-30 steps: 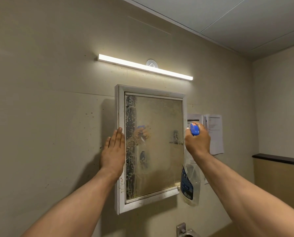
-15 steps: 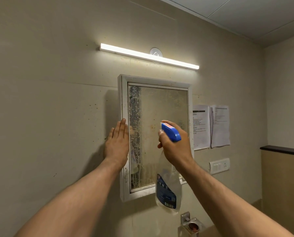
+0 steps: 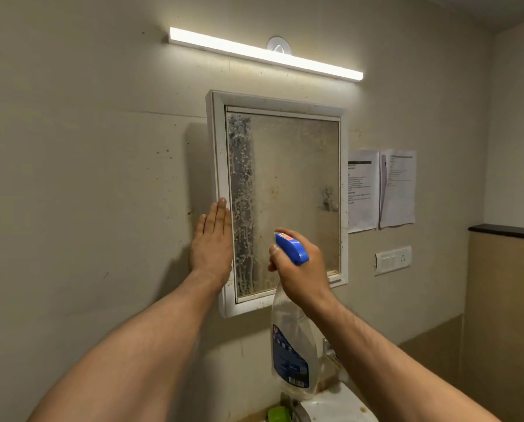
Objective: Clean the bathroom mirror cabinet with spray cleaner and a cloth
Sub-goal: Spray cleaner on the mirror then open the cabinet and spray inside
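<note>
A white-framed mirror cabinet (image 3: 218,141) hangs on the beige wall, its glass (image 3: 294,184) dirty and streaked, with foamy drips down the left strip. My left hand (image 3: 212,245) lies flat with straight fingers against the cabinet's left frame edge. My right hand (image 3: 300,266) grips the neck of a clear spray bottle (image 3: 291,351) with a blue trigger head (image 3: 291,248), held in front of the mirror's lower middle, nozzle pointing toward the glass. No cloth is in view.
A lit tube light (image 3: 263,54) runs above the cabinet. Two paper notices (image 3: 381,188) and a switch plate (image 3: 392,259) are on the wall to the right. A white basin (image 3: 337,406), a tap (image 3: 327,348) and a green object (image 3: 277,414) sit below. A dark ledge (image 3: 507,231) is far right.
My right hand has carried the spray bottle from the cabinet's right side leftward and down, in front of the mirror. The left hand has stayed on the frame. The view has tilted down.
</note>
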`<state>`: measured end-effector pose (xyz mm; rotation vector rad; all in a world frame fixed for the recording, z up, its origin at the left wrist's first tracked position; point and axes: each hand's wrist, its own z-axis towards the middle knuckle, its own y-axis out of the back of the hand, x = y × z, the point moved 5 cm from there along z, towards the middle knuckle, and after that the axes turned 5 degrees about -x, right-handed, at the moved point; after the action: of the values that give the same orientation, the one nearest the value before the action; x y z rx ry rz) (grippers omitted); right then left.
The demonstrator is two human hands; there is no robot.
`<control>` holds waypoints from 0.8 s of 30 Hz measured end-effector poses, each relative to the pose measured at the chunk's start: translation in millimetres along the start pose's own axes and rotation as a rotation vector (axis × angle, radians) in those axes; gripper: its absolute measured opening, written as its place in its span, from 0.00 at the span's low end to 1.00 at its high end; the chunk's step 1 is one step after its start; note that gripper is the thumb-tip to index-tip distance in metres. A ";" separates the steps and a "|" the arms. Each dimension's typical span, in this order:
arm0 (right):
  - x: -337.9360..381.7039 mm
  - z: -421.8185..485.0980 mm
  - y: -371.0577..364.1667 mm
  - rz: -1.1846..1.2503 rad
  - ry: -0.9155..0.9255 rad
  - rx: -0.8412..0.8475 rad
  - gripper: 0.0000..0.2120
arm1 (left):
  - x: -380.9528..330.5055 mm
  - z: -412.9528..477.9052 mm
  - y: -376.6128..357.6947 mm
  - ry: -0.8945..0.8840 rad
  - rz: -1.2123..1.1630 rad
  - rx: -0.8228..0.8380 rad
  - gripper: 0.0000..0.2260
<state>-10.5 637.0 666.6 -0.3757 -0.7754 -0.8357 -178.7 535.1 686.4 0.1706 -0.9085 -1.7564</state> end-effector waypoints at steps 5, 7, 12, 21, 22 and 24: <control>-11.0 -7.6 5.8 -0.043 0.037 0.004 0.11 | -14.8 -19.7 -20.7 -0.002 0.035 0.039 0.56; -17.5 -8.3 11.6 -0.039 0.017 -0.013 0.11 | -19.4 -25.8 -26.7 0.001 0.036 0.048 0.56; -40.0 -9.5 29.5 -0.044 -0.092 -0.062 0.17 | -28.7 -34.2 -37.2 0.006 0.060 0.067 0.50; -81.8 -9.6 68.9 -0.078 -0.136 -0.224 0.17 | -32.3 -36.1 -40.1 0.004 0.080 0.065 0.49; -85.3 -7.9 74.3 -0.071 -0.154 -0.248 0.17 | -32.5 -36.4 -40.6 0.005 0.079 0.069 0.50; -92.4 -2.3 87.4 -0.065 -0.187 -0.304 0.18 | -33.4 -36.6 -41.5 0.005 0.074 0.069 0.51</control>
<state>19.3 738.6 596.1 -0.7102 -0.8383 -0.9922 -177.6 550.6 623.6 0.1836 -0.9614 -1.6563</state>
